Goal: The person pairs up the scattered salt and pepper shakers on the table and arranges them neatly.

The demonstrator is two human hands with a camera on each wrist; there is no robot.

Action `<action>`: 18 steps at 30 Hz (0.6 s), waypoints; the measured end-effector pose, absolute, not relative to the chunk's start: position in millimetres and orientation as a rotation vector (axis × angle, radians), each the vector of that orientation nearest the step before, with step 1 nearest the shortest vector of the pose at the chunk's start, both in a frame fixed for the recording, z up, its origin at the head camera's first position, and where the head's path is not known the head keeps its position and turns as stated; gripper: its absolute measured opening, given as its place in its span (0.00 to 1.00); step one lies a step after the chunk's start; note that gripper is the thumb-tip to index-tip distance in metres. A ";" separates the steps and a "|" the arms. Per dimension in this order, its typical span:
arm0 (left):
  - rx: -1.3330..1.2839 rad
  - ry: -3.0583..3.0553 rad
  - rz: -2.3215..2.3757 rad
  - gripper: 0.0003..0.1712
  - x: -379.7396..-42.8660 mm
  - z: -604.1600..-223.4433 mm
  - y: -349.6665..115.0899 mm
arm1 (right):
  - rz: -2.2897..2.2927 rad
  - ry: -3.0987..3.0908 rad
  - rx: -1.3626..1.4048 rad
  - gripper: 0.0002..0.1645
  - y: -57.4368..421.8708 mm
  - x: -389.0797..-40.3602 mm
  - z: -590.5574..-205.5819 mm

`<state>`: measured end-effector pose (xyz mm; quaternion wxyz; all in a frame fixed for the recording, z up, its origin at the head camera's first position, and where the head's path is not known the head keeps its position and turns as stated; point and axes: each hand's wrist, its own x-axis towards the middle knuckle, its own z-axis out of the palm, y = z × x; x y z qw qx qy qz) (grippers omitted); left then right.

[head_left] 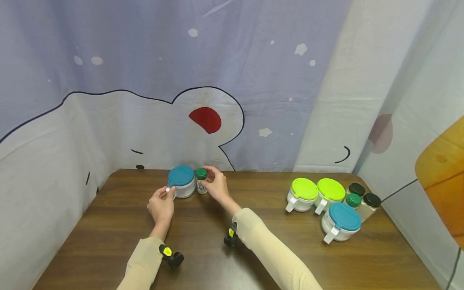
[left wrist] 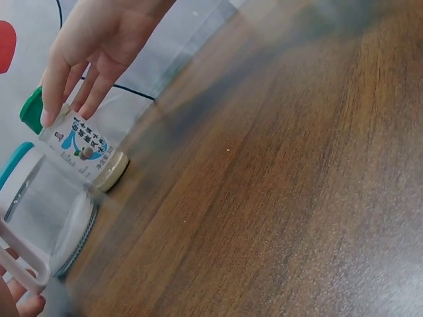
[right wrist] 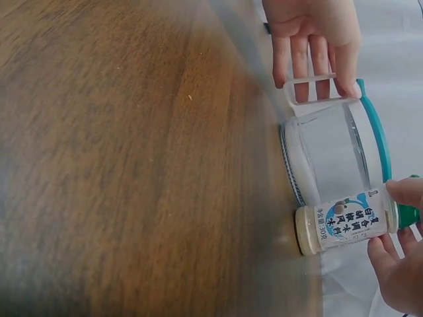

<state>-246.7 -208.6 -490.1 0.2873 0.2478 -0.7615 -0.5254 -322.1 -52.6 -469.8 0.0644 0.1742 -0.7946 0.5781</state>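
At the table's back left stands a clear seasoning jar (head_left: 181, 176) with a blue lid and a white handle (right wrist: 317, 90). My left hand (head_left: 161, 206) holds this handle, thumb near the lid and fingers behind the handle. Just right of the jar, a small spice bottle (head_left: 201, 187) with a green cap stands upright. My right hand (head_left: 218, 186) grips the bottle between thumb and fingers near its cap. Its white label with blue print shows in the right wrist view, where bottle and jar stand side by side, very close together.
On the right of the wooden table (head_left: 253, 237) stand two lime-lidded jars (head_left: 304, 189) and another blue-lidded jar (head_left: 345, 217). Behind them are two black-capped bottles (head_left: 371, 200) and a green-capped bottle (head_left: 353, 200). A printed curtain (head_left: 261, 100) hangs along the back edge.
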 end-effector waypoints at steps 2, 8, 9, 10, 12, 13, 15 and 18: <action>0.660 -2.045 -1.407 0.21 -245.8 -489.3 -208.3 | 1.733 -2.399 0.534 0.28 -52.4 -321.7 -469.1; 0.652 -2.036 -1.441 0.21 -242.6 -488.8 -206.1 | 1.666 -2.406 0.542 0.30 -49.4 -319.6 -468.0; 0.649 -2.029 -1.451 0.20 -241.9 -488.8 -205.5 | 1.651 -2.409 0.541 0.30 -48.5 -319.7 -468.4; 0.647 -2.022 -1.457 0.20 -241.4 -488.7 -205.0 | 1.637 -2.413 0.538 0.30 -47.7 -319.5 -468.4; 0.641 -2.004 -1.464 0.19 -240.3 -488.5 -203.6 | 1.620 -2.419 0.533 0.30 -46.0 -319.5 -468.9; 0.638 -1.992 -1.467 0.19 -239.9 -488.3 -202.8 | 1.621 -2.419 0.530 0.30 -45.2 -319.5 -469.2; 0.632 -1.969 -1.468 0.19 -239.1 -488.0 -200.9 | 1.635 -2.416 0.529 0.30 -43.6 -319.2 -469.4; 0.617 -1.921 -1.474 0.20 -238.1 -488.2 -198.0 | 1.663 -2.397 0.538 0.31 -41.2 -317.8 -469.1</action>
